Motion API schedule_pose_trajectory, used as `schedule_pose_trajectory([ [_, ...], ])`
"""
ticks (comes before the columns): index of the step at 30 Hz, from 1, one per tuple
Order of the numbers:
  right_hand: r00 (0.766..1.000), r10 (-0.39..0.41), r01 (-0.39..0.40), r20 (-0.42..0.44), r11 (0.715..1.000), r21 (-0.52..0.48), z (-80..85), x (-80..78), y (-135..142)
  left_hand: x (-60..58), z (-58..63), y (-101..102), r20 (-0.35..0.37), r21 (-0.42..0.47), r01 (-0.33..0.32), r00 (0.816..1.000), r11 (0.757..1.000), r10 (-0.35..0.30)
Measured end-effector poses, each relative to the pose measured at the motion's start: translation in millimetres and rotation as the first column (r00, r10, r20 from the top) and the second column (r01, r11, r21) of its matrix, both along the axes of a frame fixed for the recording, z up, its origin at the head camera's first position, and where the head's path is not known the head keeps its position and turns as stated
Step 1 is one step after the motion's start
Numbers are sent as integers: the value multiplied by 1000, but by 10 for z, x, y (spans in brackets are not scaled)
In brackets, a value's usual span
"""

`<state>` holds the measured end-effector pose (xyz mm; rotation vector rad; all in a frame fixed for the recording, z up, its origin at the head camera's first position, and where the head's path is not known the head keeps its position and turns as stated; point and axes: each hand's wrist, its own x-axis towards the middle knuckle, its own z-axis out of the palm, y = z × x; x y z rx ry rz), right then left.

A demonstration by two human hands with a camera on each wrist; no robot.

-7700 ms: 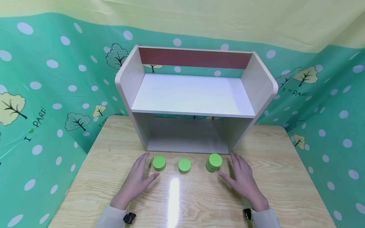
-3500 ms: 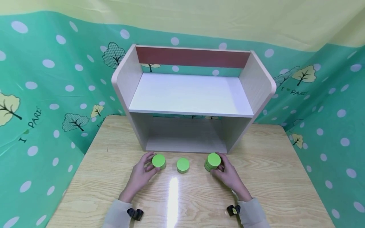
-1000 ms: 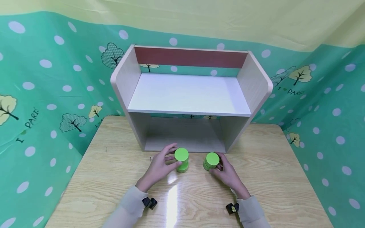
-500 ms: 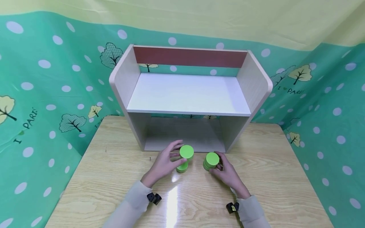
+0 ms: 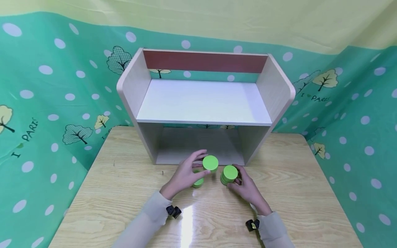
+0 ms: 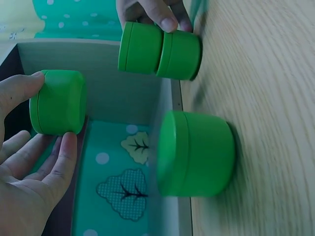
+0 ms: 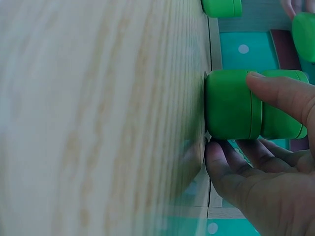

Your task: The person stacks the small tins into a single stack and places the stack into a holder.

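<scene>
My left hand point(image 5: 185, 175) holds a small green round lidded jar point(image 5: 210, 163) between thumb and fingertips, lifted off the table. Partly hidden behind that hand in the head view, a second green jar point(image 6: 204, 153) stands alone on the wood; the left wrist view shows it whole. To the right are two more green jars, one upright on top of the other, the upper jar point(image 5: 230, 172) covering most of the lower jar point(image 7: 231, 104). My right hand point(image 5: 247, 189) grips this stack from the right, its thumb by the seam of the lower jar.
A pale two-level shelf unit point(image 5: 204, 103) with a dark red back strip stands just behind the jars. The wooden table point(image 5: 102, 206) extends to both sides. Green dotted cloth point(image 5: 40, 137) hangs round the back and sides.
The left hand has picked up the leftmost jar and carried it right, past the middle jar, close to the stack. The right hand closed round the stack earlier and has stayed there.
</scene>
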<state>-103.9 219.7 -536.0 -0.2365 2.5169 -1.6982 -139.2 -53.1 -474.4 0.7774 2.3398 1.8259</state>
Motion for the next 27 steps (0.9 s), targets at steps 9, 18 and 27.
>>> schedule_pose_trajectory([
  [9, 1000, -2, 2, 5, 1000, -10, -16, -14, 2, -52, 47, 169, 18, -9, 34, 999, 999, -34],
  [18, 1000, -4, 4, 26, 1000, -3, 35, 6, -30, -99, 49, 312, -9, -12, 70, 997, 997, -70],
  [27, 999, 18, -17, 28, 999, -32, 299, 68, -94, -120, 46, 409, -33, -34, 89, 995, 995, -90],
])
